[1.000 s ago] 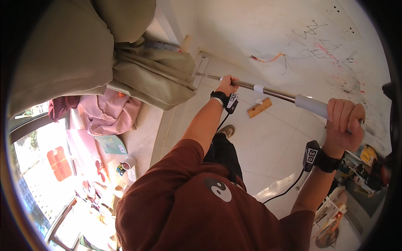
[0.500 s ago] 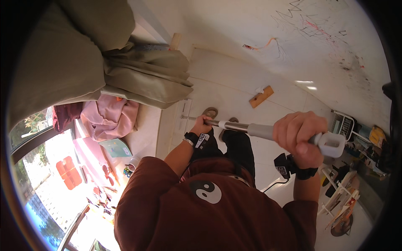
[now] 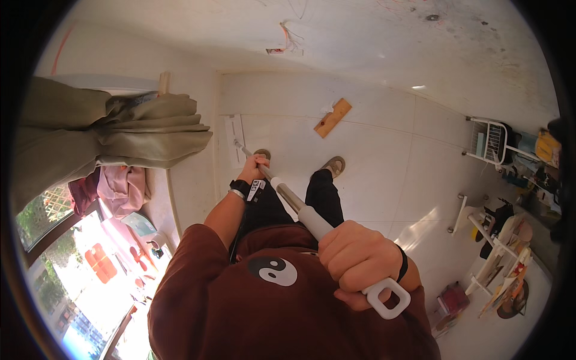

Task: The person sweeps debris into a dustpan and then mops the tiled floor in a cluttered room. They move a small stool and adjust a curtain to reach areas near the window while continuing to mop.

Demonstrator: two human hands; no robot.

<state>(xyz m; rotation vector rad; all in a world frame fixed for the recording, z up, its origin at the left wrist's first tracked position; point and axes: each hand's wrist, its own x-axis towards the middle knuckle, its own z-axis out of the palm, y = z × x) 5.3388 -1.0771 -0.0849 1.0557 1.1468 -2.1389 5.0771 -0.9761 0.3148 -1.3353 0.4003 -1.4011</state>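
Note:
A flat mop with a telescoping grey and silver pole slants across in front of my body. Its flat white head lies on the floor to the left, close to the wall and the curtain. My left hand is wrapped round the lower part of the pole, just above my left foot. Farther up, my right hand grips the thick grey handle near its end. A white hanging loop sticks out past the right hand, close to my shirt.
A wooden board lies on the tiled floor ahead, by the wall. An olive curtain hangs at the left over the windowsill, with pink cloth beside it. A white rack and further clutter stand at the right.
My right hand has drawn the handle end leftward and nearer my body. The pole now slants more steeply, and my feet stand wider apart. The view has shifted rightward.

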